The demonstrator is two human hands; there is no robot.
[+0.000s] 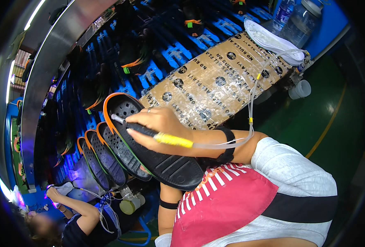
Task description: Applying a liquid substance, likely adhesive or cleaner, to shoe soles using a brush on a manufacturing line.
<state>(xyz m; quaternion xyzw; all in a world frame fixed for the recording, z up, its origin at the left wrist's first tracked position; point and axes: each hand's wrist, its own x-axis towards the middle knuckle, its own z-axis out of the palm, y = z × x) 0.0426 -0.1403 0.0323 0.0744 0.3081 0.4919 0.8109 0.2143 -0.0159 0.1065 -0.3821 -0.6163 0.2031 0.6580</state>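
Note:
A black shoe sole (178, 166) with an orange and green rim is tilted up in front of me, its inner side with holes and ribs facing me. My right hand (160, 127) is closed around a dark brush-like applicator (141, 129) with yellow tape and a clear tube. Its pale tip is at the sole's upper, orange-rimmed end. My left forearm (169, 203), with a black band, runs up behind the sole. That hand is almost wholly hidden there, and the sole appears to rest in it. Several similar soles (118, 144) stand in a row to the left.
Cardboard under clear tape (215, 82) covers the ledge beyond my hand. A white shoe-shaped piece (269, 39), a bottle (283, 14) and a clear jar (304, 22) stand at its far right. Blue racks (176, 53) carry dark shoe parts. Another person (77, 218) works at lower left.

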